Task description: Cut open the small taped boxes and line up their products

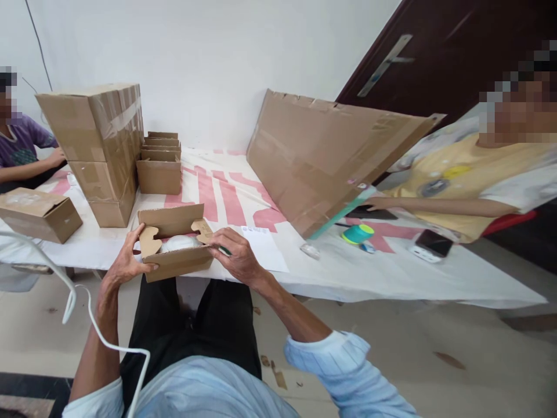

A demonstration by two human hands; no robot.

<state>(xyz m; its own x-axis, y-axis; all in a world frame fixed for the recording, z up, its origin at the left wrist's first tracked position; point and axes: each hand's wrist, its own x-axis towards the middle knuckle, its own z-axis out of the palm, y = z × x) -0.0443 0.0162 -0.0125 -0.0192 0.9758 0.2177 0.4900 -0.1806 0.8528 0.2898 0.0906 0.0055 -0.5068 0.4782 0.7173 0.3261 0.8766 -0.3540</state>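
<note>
A small cardboard box [177,264] is held at the table's front edge, its lid flap raised and its notched side flaps standing up. Inside it lies something white and rounded [179,242], wrapped or shiny, whose kind I cannot make out. My left hand [126,258] grips the box's left end, with the thumb on the front wall and the fingers behind the side flap. My right hand [235,255] pinches the right end near the other side flap. A short dark green, pen-like stick [225,251] shows between the fingers of this hand. Just beyond lies a printed white sheet [265,249].
Stacked taped cartons [108,133] and several small open boxes [159,174] stand behind on the left. A large cardboard panel [322,157] leans at the back. Rightward are a green tape roll [357,233] and a phone [433,242]. A white wire [91,307] crosses the lower left. Two people sit nearby.
</note>
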